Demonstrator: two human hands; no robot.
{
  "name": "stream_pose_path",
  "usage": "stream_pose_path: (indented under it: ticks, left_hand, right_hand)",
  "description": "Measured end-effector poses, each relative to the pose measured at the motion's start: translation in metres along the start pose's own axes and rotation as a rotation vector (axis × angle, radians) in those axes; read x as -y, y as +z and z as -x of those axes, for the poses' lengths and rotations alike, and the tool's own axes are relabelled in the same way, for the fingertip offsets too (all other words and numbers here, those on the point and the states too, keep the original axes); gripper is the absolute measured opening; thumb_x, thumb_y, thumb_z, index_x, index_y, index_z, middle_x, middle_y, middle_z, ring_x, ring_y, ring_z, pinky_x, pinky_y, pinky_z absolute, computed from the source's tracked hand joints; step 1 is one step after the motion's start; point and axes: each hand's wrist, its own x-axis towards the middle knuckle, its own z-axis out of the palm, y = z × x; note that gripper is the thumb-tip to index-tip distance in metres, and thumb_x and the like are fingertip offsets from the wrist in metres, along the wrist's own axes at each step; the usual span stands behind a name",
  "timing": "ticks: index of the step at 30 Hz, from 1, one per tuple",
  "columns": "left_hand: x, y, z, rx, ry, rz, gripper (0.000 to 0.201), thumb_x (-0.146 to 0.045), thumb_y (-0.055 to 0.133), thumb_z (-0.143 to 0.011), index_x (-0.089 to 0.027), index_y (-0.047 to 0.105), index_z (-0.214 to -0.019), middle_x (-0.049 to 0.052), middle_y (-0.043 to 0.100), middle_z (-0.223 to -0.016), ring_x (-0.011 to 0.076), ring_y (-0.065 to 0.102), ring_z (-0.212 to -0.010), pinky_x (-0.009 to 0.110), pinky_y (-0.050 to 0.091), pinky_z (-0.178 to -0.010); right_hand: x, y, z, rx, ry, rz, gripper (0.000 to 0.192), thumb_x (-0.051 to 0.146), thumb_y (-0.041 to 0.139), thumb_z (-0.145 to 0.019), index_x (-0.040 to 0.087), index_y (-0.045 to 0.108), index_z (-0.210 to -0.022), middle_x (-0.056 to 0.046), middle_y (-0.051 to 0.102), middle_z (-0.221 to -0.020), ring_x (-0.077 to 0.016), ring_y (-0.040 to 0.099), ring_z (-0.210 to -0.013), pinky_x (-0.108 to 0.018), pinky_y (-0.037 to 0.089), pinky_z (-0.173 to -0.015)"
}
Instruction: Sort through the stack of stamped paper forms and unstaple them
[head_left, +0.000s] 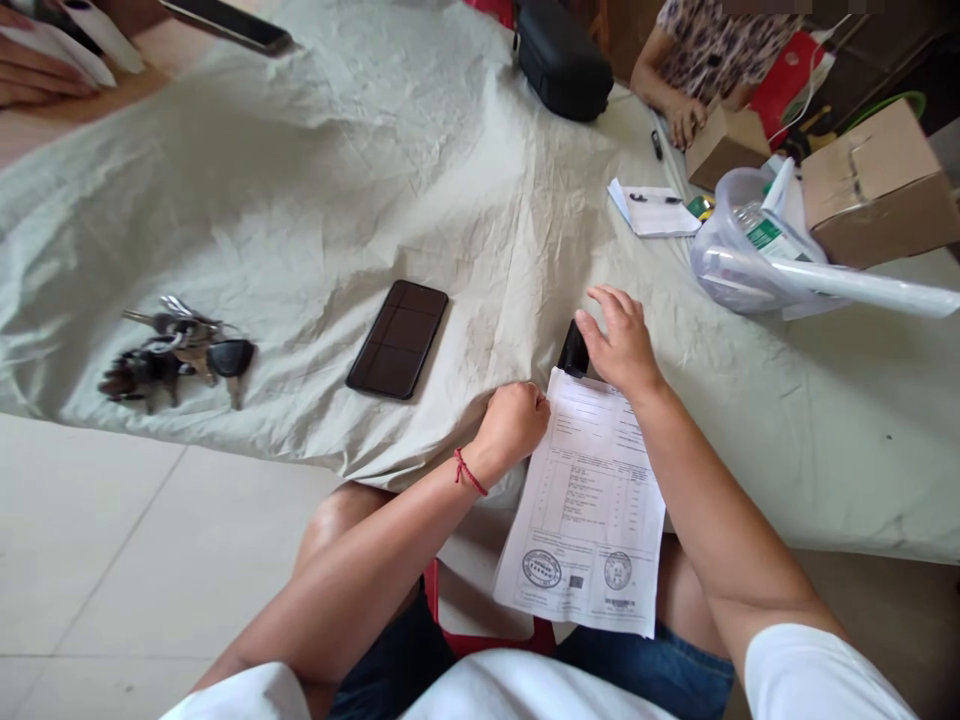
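Note:
Printed sheets of paper (592, 500), with a table and two round or oval stamp marks, hang over the table's front edge above my lap. My left hand (516, 425), with a red cord bracelet at the wrist, is closed at their upper left edge and appears to pinch it. A small black object (574, 350) lies at the top edge of the sheets; its kind is not clear. My right hand (619, 335) is beside that object, fingers apart and thumb at its side. To the left, a black smartphone (398, 339) lies screen up.
A bunch of keys (184, 350) lies at left on the pale cloth (300, 220). Farther back are a black case (564, 60), a notepad (654, 210), a clear plastic container (731, 240) and a cardboard box (874, 185). Another person's hand (686, 118) rests at the far right.

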Motion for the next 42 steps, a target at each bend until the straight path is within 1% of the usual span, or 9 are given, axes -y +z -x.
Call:
stream_pose_path:
  ticks: [4,7,12,17,20,27,34,38,42]
  left_hand:
    - [0.001,0.001,-0.002,-0.006,0.003,0.034,0.055,-0.006,0.062,-0.096,-0.029,0.032,-0.056,0.001,0.042,-0.056,0.0198,0.035,-0.063,0.041,0.027,-0.073]
    - [0.004,0.004,-0.004,-0.016,0.005,0.070,0.055,-0.006,0.064,-0.093,-0.029,0.032,-0.055,0.001,0.044,-0.057,0.0200,0.036,-0.063,0.041,0.027,-0.074]
    - [0.011,0.009,-0.005,-0.053,0.035,0.106,0.052,-0.010,0.067,-0.089,-0.029,0.034,-0.054,0.002,0.046,-0.054,0.0206,0.038,-0.063,0.041,0.034,-0.073]
    - [0.008,0.009,-0.004,-0.014,-0.018,0.047,0.043,-0.019,0.066,-0.098,-0.027,0.046,-0.061,0.010,0.071,-0.074,0.0252,0.059,-0.074,0.042,0.045,-0.080]
    - [0.004,0.007,-0.004,0.014,-0.036,0.030,0.039,-0.016,0.063,-0.098,-0.026,0.051,-0.063,0.012,0.074,-0.078,0.0282,0.067,-0.080,0.043,0.049,-0.085]
    - [-0.001,0.005,-0.005,0.033,-0.039,-0.005,0.041,-0.020,0.067,-0.098,-0.026,0.050,-0.061,0.007,0.061,-0.066,0.0275,0.065,-0.080,0.043,0.049,-0.086]
    - [-0.008,0.002,-0.008,0.040,-0.043,-0.022,0.051,-0.010,0.071,-0.095,-0.028,0.040,-0.058,0.000,0.048,-0.061,0.0230,0.059,-0.074,0.040,0.045,-0.081]
    - [-0.010,0.001,-0.006,0.040,-0.052,-0.034,0.052,-0.008,0.070,-0.096,-0.027,0.040,-0.059,-0.001,0.048,-0.062,0.0208,0.051,-0.070,0.039,0.040,-0.077]
    - [-0.009,0.000,-0.005,0.060,-0.051,0.003,0.055,-0.005,0.069,-0.094,-0.026,0.035,-0.056,-0.004,0.037,-0.058,0.0168,0.033,-0.064,0.039,0.032,-0.072]
  right_hand:
    - [0.027,0.025,-0.029,0.155,0.001,0.104,0.069,0.056,0.042,-0.121,0.013,0.058,-0.172,-0.020,0.048,-0.187,-0.0392,0.032,-0.180,-0.065,0.027,-0.147]
    - [0.041,0.039,-0.032,0.269,0.055,0.170,0.069,0.055,0.039,-0.121,0.014,0.056,-0.174,-0.020,0.044,-0.189,-0.0412,0.026,-0.182,-0.075,0.024,-0.144]
    - [0.042,0.048,-0.019,0.184,0.015,0.186,0.064,0.055,0.040,-0.121,0.017,0.065,-0.166,-0.021,0.052,-0.184,-0.0424,0.031,-0.180,-0.082,0.019,-0.142]
    - [0.040,0.050,-0.015,0.101,-0.014,0.210,0.061,0.055,0.040,-0.122,0.018,0.070,-0.159,-0.022,0.057,-0.180,-0.0436,0.034,-0.178,-0.082,0.017,-0.141]
    - [0.042,0.050,-0.014,0.092,-0.016,0.220,0.059,0.054,0.040,-0.122,0.018,0.072,-0.157,-0.021,0.060,-0.177,-0.0434,0.037,-0.177,-0.081,0.017,-0.142]
    - [0.045,0.048,-0.012,0.117,-0.016,0.199,0.056,0.052,0.038,-0.122,0.020,0.078,-0.145,-0.019,0.070,-0.167,-0.0434,0.046,-0.171,-0.079,0.019,-0.142]
    - [0.050,0.045,-0.012,0.131,-0.007,0.264,0.053,0.052,0.044,-0.122,0.019,0.076,-0.147,-0.020,0.066,-0.171,-0.0428,0.044,-0.172,-0.075,0.024,-0.141]
    - [0.043,0.050,-0.014,0.064,-0.038,0.223,0.054,0.053,0.050,-0.120,0.018,0.074,-0.153,-0.020,0.067,-0.171,-0.0423,0.047,-0.170,-0.073,0.028,-0.140]
    - [0.023,0.054,-0.026,-0.071,-0.037,0.062,0.053,0.055,0.047,-0.121,0.019,0.077,-0.145,-0.020,0.076,-0.155,-0.0370,0.057,-0.162,-0.062,0.038,-0.139]
